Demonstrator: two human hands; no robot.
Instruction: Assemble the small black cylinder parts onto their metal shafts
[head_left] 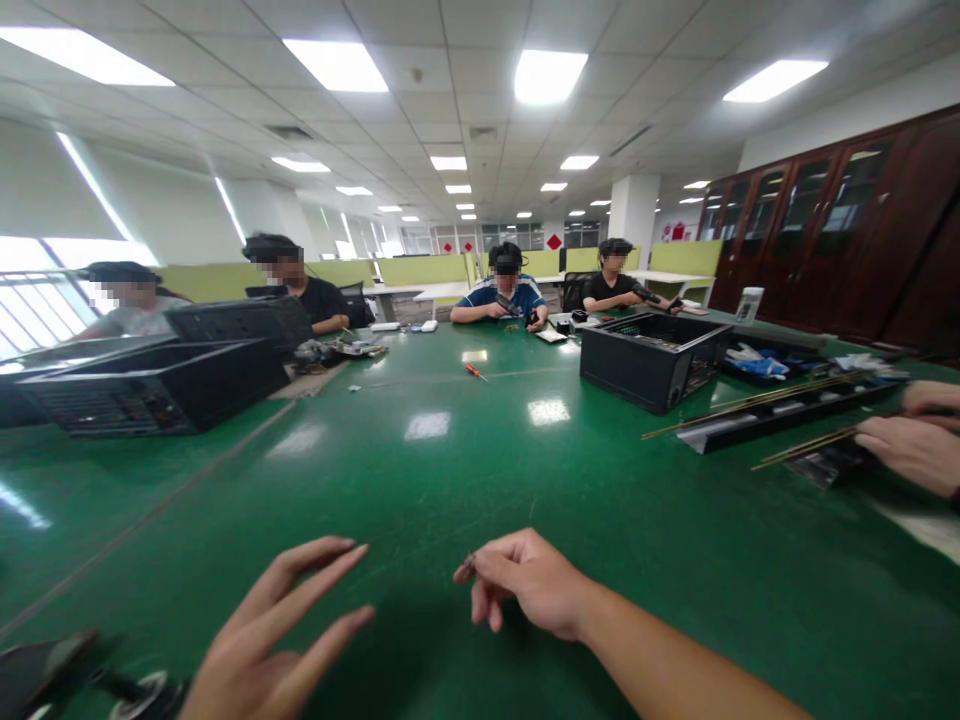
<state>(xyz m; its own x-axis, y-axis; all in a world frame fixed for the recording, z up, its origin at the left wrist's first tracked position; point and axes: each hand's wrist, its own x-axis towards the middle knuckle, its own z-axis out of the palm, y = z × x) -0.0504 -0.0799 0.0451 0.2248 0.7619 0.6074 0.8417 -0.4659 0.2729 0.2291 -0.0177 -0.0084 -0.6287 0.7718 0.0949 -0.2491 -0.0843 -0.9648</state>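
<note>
Over green tabletop [420, 480], my right hand [538, 585] is pinching a small part [470, 563] right of my spread, empty left hand [262, 635].

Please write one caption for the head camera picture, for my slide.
Right hand pinching a small object above a green table, left hand open.

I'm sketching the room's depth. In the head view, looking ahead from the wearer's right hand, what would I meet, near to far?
Right hand pinching a small part → orange screwdriver → person in blue → yellow-green partition.
</note>
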